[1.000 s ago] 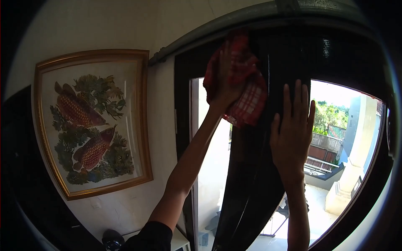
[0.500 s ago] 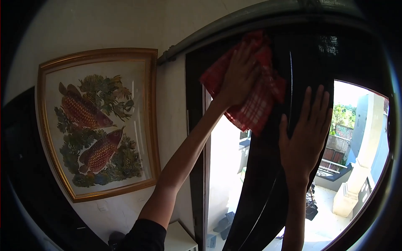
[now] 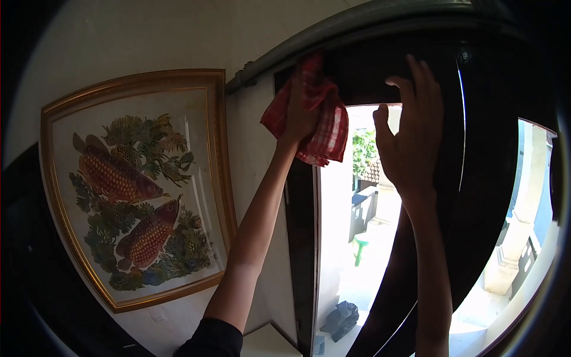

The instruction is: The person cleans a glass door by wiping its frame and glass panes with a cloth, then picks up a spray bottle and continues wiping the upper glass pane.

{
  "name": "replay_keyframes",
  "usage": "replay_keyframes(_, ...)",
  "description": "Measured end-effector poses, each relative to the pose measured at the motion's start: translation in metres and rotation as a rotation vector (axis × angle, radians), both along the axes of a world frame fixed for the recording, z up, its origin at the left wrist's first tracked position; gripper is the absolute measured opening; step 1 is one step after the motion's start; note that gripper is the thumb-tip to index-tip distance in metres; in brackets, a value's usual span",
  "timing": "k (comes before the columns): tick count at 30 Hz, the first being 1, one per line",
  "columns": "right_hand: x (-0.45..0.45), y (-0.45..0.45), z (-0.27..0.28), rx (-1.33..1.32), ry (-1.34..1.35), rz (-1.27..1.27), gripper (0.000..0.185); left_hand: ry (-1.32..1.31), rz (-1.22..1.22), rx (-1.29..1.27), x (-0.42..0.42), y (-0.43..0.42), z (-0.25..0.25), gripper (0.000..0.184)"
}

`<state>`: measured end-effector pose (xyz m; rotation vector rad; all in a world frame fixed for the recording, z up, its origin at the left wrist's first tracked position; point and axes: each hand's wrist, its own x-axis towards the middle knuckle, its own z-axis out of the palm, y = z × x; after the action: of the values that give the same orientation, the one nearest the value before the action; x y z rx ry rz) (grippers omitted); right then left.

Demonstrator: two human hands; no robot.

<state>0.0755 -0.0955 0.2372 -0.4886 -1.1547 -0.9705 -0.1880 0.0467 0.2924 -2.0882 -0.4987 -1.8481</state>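
Observation:
My left hand (image 3: 302,116) is raised against a red and white checked cloth (image 3: 330,122), pressing it on the upper left corner of the dark door frame (image 3: 369,77). Part of its fingers is dark and lies over the cloth. To the right, my right hand (image 3: 412,131) is up with its fingers apart and holds nothing. It is in front of the edge of the dark door panel (image 3: 476,178), with the bright opening on its left. Whether its palm touches the panel cannot be told.
A gold-framed picture (image 3: 140,190) of two fish hangs on the left wall. A grey pipe or rod (image 3: 333,30) runs above the frame. A white surface (image 3: 267,342) is at the bottom. Through the opening are a dark bag (image 3: 341,321) and a green object (image 3: 359,250).
My left hand and the cloth have moved left, to the frame's corner. My right hand has risen and its fingers have spread. The gap between frame and door panel looks wider.

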Motion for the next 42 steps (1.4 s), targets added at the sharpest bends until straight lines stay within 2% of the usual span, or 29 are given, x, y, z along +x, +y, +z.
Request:
replay_keyframes(1, -0.006, 0.006, 0.013, 0.028, -0.114, 0.04, 0.038, 0.001, -0.004, 0.0, -0.009, 0.0, -0.01, 0.065)
replay_keyframes(2, -0.012, 0.007, 0.025, 0.028, -0.114, 0.038, 0.038, -0.012, -0.042, -0.214, -0.017, -0.002, -0.031, 0.072)
replay_keyframes(3, -0.016, 0.005, 0.037, -0.064, -0.259, 0.066, 0.026, -0.023, -0.077, -0.426, -0.025, -0.003, -0.052, 0.08)
replay_keyframes(4, -0.022, 0.006, 0.049, -0.155, -0.401, 0.094, 0.017, -0.086, -0.223, -0.433, -0.035, 0.013, -0.076, 0.087)
replay_keyframes(5, -0.022, 0.015, 0.062, -0.149, -0.402, 0.095, 0.017, -0.153, -0.37, -0.437, -0.043, 0.036, -0.098, 0.095)
replay_keyframes(6, -0.021, 0.029, 0.079, -0.119, -0.454, 0.035, 0.018, -0.074, -0.036, -0.079, -0.048, 0.054, -0.104, 0.101)
replay_keyframes(7, -0.022, 0.034, 0.087, -0.097, -0.51, -0.022, 0.025, -0.077, -0.037, -0.067, -0.046, 0.043, -0.091, 0.101)
replay_keyframes(8, -0.027, 0.04, 0.085, -0.168, -0.409, 0.183, 0.039, -0.016, 0.039, 0.045, -0.043, 0.032, -0.082, 0.101)
replay_keyframes(9, -0.028, 0.043, 0.083, -0.172, -0.419, 0.186, 0.039, 0.047, 0.117, 0.154, -0.043, 0.023, -0.072, 0.1)
replay_keyframes(11, -0.019, 0.045, 0.085, -0.217, -0.463, 0.373, 0.045, 0.032, 0.119, 0.169, -0.051, 0.038, -0.056, 0.101)
replay_keyframes(13, -0.016, 0.045, 0.084, -0.174, -0.459, 0.409, 0.048, -0.056, -0.015, -0.053, -0.058, 0.058, -0.052, 0.101)
replay_keyframes(14, -0.015, 0.048, 0.088, -0.206, -0.459, 0.372, 0.048, -0.054, -0.014, -0.055, -0.059, 0.068, -0.058, 0.101)
replay_keyframes(16, -0.016, 0.05, 0.084, -0.254, -0.448, 0.345, 0.047, -0.075, 0.037, -0.113, -0.058, 0.071, -0.086, 0.101)
replay_keyframes(17, -0.019, 0.049, 0.079, -0.19, -0.455, 0.304, 0.045, -0.065, 0.038, -0.127, -0.057, 0.07, -0.102, 0.101)
replay_keyframes(19, -0.024, 0.047, 0.066, -0.147, -0.447, 0.261, 0.045, -0.036, 0.069, -0.088, -0.051, 0.056, -0.144, 0.101)
replay_keyframes(21, -0.031, 0.048, 0.062, -0.153, -0.396, 0.058, 0.042, -0.017, 0.097, -0.022, -0.05, 0.043, -0.168, 0.101)
replay_keyframes(22, -0.033, 0.05, 0.058, -0.158, -0.393, 0.052, 0.042, -0.011, 0.108, 0.012, -0.049, 0.038, -0.174, 0.101)
replay_keyframes(24, -0.032, 0.055, 0.05, -0.006, -0.479, -0.145, 0.041, 0.006, 0.141, -0.045, -0.068, 0.073, -0.158, 0.101)
replay_keyframes(25, -0.031, 0.053, 0.047, -0.027, -0.479, -0.157, 0.041, 0.028, 0.179, -0.1, -0.075, 0.091, -0.145, 0.1)
replay_keyframes(28, -0.026, 0.052, 0.048, -0.057, -0.416, -0.116, 0.042, 0.044, 0.257, -0.112, -0.055, 0.072, -0.096, 0.098)
replay_keyframes(30, -0.026, 0.057, 0.048, -0.069, -0.417, 0.031, 0.044, -0.014, 0.194, 0.147, -0.041, 0.06, -0.089, 0.096)
replay_keyframes(32, -0.027, 0.051, 0.053, -0.152, -0.417, 0.084, 0.044, -0.023, 0.16, 0.199, -0.029, 0.038, -0.094, 0.097)
replay_keyframes(34, -0.027, 0.049, 0.056, -0.23, -0.405, 0.134, 0.045, -0.023, 0.122, 0.255, -0.023, 0.026, -0.12, 0.098)
replay_keyframes(36, -0.031, 0.059, 0.059, -0.111, -0.414, 0.18, 0.045, -0.135, -0.232, -0.354, -0.026, 0.027, -0.178, 0.085)
replay_keyframes(38, -0.041, 0.075, 0.069, -0.057, -0.406, 0.131, 0.045, -0.345, -0.138, -0.545, -0.034, 0.044, -0.243, 0.058)
replay_keyframes(39, -0.042, 0.072, 0.068, -0.002, -0.393, 0.087, 0.046, -0.344, -0.135, -0.558, -0.038, 0.044, -0.268, 0.058)
replay_keyframes(40, -0.034, 0.069, 0.065, -0.008, -0.391, 0.091, 0.046, -0.274, 0.033, -0.363, -0.042, 0.044, -0.287, 0.066)
replay_keyframes(41, -0.027, 0.049, 0.06, -0.192, -0.415, 0.166, 0.047, -0.205, 0.198, -0.158, -0.045, 0.044, -0.293, 0.075)
replay_keyframes(42, -0.023, 0.036, 0.061, -0.368, -0.441, 0.239, 0.048, -0.211, 0.203, -0.149, -0.034, 0.029, -0.272, 0.075)
